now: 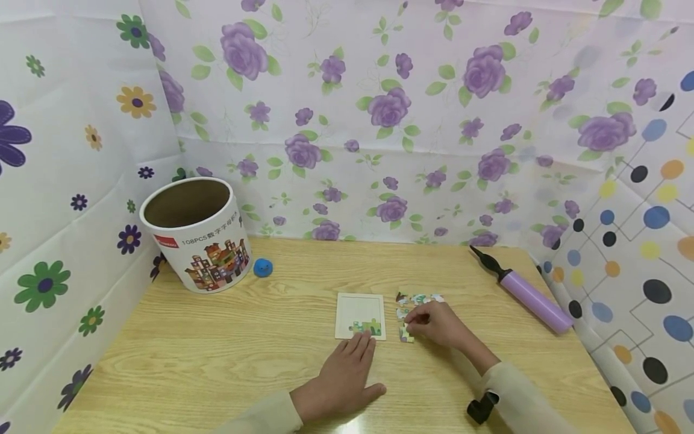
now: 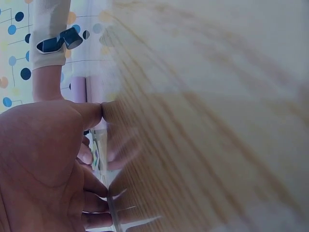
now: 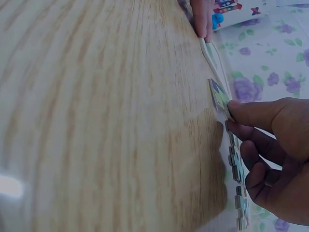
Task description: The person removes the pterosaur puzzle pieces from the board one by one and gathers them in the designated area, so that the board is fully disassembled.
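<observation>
A square wooden puzzle tray (image 1: 358,308) lies in front of me, with joined green puzzle pieces (image 1: 374,327) in its lower right part. My left hand (image 1: 349,375) rests its straight fingertips on the tray's near edge, thumb spread out to the side. To the right of the tray, my right hand (image 1: 438,324) pinches a green and yellow puzzle piece (image 3: 219,96) between thumb and index finger; in the right wrist view the piece leans at the table surface. Several loose puzzle pieces (image 1: 418,299) lie beyond this hand, some partly covered by it.
At the back left stands a large white bucket (image 1: 214,253) with a blue toy (image 1: 262,267) beside it. A purple hand pump (image 1: 534,298) lies at the right. Patterned cloths hang behind the table (image 1: 244,337) and along both sides. A black camera strap (image 1: 482,407) is on the right wrist.
</observation>
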Demonstrator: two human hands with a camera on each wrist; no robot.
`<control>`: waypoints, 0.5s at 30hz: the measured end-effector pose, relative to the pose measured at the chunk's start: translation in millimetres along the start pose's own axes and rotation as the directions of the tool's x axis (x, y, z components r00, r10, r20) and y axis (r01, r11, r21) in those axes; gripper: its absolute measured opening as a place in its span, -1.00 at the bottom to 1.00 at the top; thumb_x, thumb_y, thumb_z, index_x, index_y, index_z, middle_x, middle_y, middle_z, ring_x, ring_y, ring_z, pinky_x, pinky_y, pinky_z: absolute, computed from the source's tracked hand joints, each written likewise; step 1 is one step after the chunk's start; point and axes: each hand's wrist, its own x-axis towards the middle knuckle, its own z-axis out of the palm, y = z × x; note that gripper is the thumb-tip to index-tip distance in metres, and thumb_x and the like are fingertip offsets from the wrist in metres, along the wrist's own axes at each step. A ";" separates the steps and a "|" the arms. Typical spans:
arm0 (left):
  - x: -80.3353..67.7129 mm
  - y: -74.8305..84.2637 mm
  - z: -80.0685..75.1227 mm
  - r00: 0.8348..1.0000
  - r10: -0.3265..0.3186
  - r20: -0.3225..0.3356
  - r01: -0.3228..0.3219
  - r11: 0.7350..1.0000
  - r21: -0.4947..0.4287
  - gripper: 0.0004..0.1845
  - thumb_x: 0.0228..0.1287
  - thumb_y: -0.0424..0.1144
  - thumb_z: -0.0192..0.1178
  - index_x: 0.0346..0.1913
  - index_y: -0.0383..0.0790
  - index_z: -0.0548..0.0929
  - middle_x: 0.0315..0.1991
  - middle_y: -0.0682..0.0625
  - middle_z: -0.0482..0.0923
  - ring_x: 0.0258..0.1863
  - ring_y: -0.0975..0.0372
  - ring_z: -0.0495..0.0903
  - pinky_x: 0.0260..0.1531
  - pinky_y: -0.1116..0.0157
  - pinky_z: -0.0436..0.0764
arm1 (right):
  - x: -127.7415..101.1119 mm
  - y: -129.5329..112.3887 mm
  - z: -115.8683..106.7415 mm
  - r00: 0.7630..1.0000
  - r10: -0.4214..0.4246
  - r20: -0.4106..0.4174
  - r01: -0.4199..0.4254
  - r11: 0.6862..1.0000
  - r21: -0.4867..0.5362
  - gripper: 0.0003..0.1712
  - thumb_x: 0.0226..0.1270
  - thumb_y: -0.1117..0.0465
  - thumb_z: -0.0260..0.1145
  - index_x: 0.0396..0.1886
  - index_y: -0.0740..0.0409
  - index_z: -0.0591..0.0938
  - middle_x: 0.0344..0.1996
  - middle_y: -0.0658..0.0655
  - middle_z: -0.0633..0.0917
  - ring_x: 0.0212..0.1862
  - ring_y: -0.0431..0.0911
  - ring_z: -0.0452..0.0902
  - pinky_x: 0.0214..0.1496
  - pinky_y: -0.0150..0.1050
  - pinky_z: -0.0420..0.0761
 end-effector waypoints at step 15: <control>-0.8 -0.5 0.0 1.000 -0.006 -0.025 0.006 1.000 0.018 -0.03 0.47 0.42 -0.14 0.60 -0.30 0.16 0.62 -0.17 0.05 0.59 0.04 0.11 0.45 0.03 0.23 | 4.7 -4.3 -1.9 1.000 -0.005 0.016 0.006 0.999 -0.050 -0.94 0.29 0.25 0.50 -0.27 0.01 0.84 -0.34 -0.13 0.79 -0.35 -0.34 0.57 -0.31 -0.38 0.60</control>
